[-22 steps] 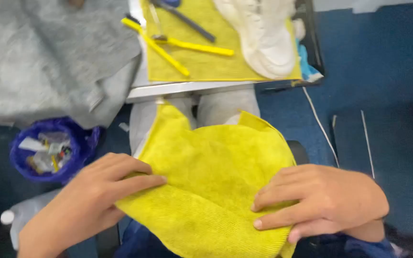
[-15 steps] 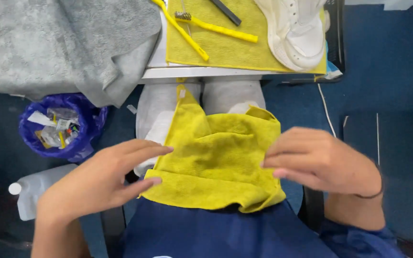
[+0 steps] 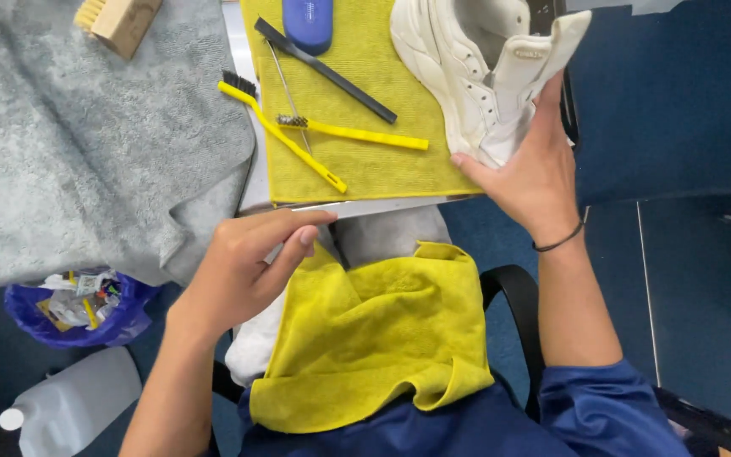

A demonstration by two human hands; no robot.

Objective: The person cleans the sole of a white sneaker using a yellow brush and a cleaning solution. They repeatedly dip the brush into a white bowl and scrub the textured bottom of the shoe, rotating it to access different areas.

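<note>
A yellow microfibre cloth (image 3: 374,338) lies spread over my lap. My left hand (image 3: 243,267) hovers at its upper left corner by the table edge, fingers loosely curled, holding nothing that I can see. My right hand (image 3: 530,169) has reached up to the table and grips the heel of a white sneaker (image 3: 475,63), which rests on a second yellow cloth (image 3: 365,165).
On the table cloth lie two yellow-handled brushes (image 3: 357,131), a black brush (image 3: 323,72) and a blue object (image 3: 308,21). A grey towel (image 3: 78,144) with a wooden brush (image 3: 120,19) covers the left. Below sit a blue bin bag (image 3: 78,309) and a white jug (image 3: 69,406).
Both hands have left the lap cloth. My right hand rose to the table and took hold of the sneaker; my left hand lifted toward the table edge. The view tilted upward.
</note>
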